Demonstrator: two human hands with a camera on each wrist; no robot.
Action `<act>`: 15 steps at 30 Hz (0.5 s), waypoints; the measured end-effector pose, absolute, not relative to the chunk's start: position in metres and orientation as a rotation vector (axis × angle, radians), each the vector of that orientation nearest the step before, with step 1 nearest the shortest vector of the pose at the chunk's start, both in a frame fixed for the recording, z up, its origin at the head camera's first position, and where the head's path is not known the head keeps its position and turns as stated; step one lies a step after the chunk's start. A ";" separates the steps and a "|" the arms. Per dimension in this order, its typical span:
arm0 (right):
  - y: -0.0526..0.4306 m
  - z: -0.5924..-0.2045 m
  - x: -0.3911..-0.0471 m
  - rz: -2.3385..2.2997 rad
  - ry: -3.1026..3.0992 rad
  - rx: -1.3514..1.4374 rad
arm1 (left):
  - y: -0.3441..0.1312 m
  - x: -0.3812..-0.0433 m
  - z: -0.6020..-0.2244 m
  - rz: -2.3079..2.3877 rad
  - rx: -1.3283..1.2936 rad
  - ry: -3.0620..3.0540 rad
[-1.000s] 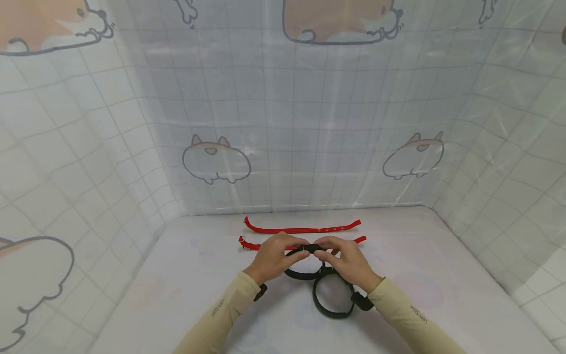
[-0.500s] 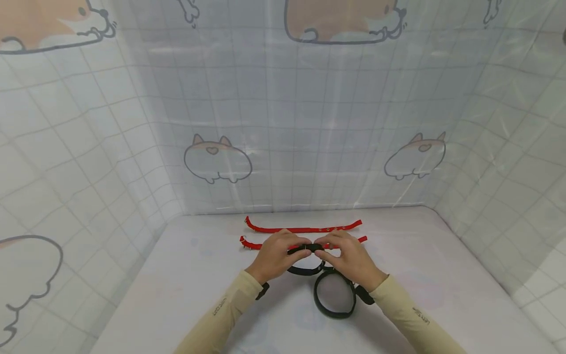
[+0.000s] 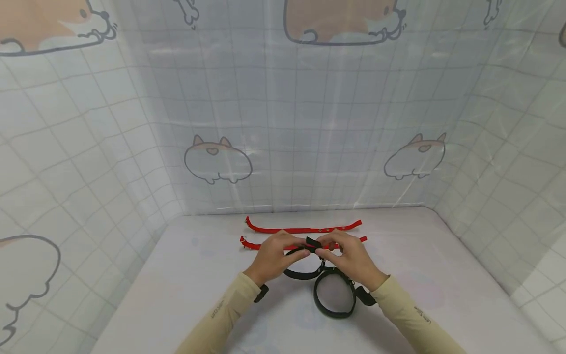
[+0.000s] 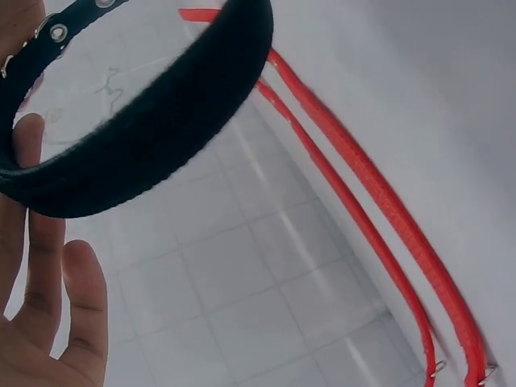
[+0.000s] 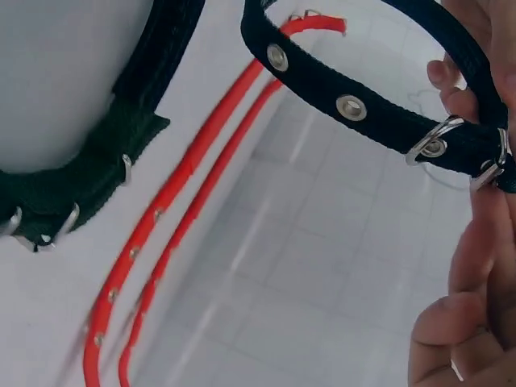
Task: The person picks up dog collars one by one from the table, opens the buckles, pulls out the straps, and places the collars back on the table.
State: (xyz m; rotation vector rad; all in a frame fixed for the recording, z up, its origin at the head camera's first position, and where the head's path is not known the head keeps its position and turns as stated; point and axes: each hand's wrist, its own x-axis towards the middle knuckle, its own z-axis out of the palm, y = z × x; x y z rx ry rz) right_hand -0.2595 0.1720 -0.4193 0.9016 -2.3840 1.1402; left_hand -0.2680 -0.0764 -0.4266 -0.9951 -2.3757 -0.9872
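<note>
A dark collar point(image 3: 305, 276), bent into a loop, is held up between both hands. My left hand point(image 3: 275, 255) pinches its upper left side between thumb and fingers. My right hand point(image 3: 353, 258) pinches it at the upper right. Between the fingertips a short strap end sticks up. The right wrist view shows metal eyelets along the collar point(image 5: 387, 129), with a metal ring and buckle next to the fingers. In the left wrist view its fuzzy outer band point(image 4: 169, 121) arcs over the fingers. Below the right hand lies a second looped dark collar point(image 3: 334, 314), greenish near its buckle.
Two red collars lie stretched out behind the hands, a rear one point(image 3: 292, 230) and a nearer one point(image 3: 253, 246) partly hidden by the hands. A grid-patterned sheet point(image 3: 283, 108) with cartoon dogs walls the white table point(image 3: 185, 275) at the back and sides.
A strap end that lay flat between the fingertips now stands up at an angle. The held loop dips slightly. The second collar and the red collars stay put.
</note>
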 end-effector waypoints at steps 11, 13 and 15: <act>0.176 -0.411 -0.256 1.018 -2.531 0.877 | -0.074 -0.267 -0.427 -0.911 -1.007 -2.362; 0.176 -0.411 -0.255 1.007 -2.529 0.863 | -0.074 -0.266 -0.427 -0.902 -1.000 -2.368; 0.176 -0.411 -0.254 0.989 -2.529 0.835 | -0.074 -0.265 -0.427 -0.891 -0.990 -2.376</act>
